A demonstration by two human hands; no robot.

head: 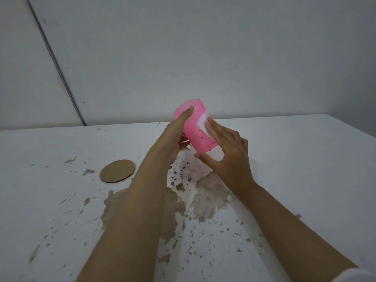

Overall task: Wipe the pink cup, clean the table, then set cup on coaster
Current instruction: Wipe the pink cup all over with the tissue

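Pink, translucent and plastic, the cup point(195, 129) is up off the white tabletop point(305, 159), tilted so one end leans toward 11 o'clock; you cannot tell which end is the mouth. Your left hand point(173, 137) holds it from the 9 o'clock side: the grip is closed on the cup wall, with the forefinger laid straight along it and the other fingers hidden behind. Your right hand point(227, 155) comes in from 4 o'clock with a wide grip, its fingers flat and pressing a white wipe point(202, 121) against the cup's side, the thumb spread apart below. Dark specks dot the cup wall beside the wipe. The round brown cardboard coaster point(117, 170) lies flat at 8 o'clock of the cup, well apart from it. A brown spill point(173, 202) with scattered flecks spreads over the tabletop at 6 o'clock, under your forearms.
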